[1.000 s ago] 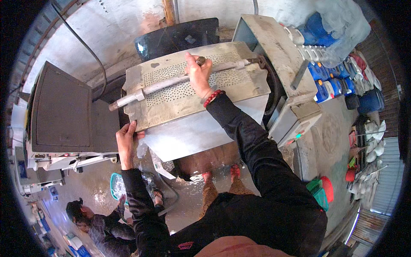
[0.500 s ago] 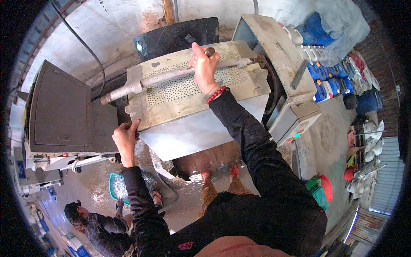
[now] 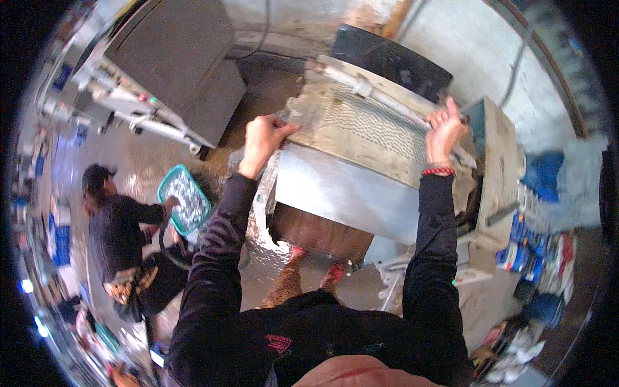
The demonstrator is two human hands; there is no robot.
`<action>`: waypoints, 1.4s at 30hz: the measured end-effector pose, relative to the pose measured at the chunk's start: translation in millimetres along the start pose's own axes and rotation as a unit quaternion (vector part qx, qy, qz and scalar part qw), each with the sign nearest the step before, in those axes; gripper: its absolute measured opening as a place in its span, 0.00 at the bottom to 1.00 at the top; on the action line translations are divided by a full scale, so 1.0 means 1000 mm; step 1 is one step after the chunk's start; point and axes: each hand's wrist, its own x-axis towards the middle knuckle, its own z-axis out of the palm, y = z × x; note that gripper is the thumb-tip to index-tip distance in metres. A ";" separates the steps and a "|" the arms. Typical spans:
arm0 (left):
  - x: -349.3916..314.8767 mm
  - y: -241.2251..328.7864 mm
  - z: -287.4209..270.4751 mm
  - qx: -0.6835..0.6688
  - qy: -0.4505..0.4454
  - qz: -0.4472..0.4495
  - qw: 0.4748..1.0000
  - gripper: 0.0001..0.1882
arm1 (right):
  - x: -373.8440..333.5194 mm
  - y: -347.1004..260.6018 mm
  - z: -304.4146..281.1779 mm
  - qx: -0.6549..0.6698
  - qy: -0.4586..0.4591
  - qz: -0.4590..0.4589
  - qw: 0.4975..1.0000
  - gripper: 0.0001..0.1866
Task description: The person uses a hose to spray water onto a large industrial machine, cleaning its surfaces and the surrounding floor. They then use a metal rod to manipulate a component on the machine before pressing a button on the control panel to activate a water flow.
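One perforated metal plate (image 3: 371, 126) lies tilted across the centre of the frame on a smooth steel box (image 3: 342, 193); one long pale rod (image 3: 380, 97) runs along its upper edge; two hands work it. The left hand (image 3: 263, 138) is curled over the plate's near left corner, fingers pressed on the grimy, dimpled surface; the right hand (image 3: 443, 132) is closed around the rod at centre right. At left, one crouching person (image 3: 119, 226) touches one teal basket (image 3: 184, 200).
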 end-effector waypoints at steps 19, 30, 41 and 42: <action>-0.004 -0.020 0.004 -0.020 0.045 0.015 0.999 0.20 | 0.009 0.056 0.001 -0.113 -0.016 0.008 0.993 0.19; -0.005 -0.028 0.016 -0.003 0.117 0.082 0.990 0.21 | 0.013 0.047 0.005 -0.158 -0.076 0.081 0.981 0.22; -0.006 -0.029 0.014 -0.029 0.103 0.081 0.991 0.21 | 0.022 0.049 0.019 -0.200 -0.081 0.175 0.961 0.19; -0.007 -0.031 0.013 -0.023 0.111 0.086 0.990 0.21 | 0.020 0.051 0.019 -0.198 -0.085 0.171 0.961 0.20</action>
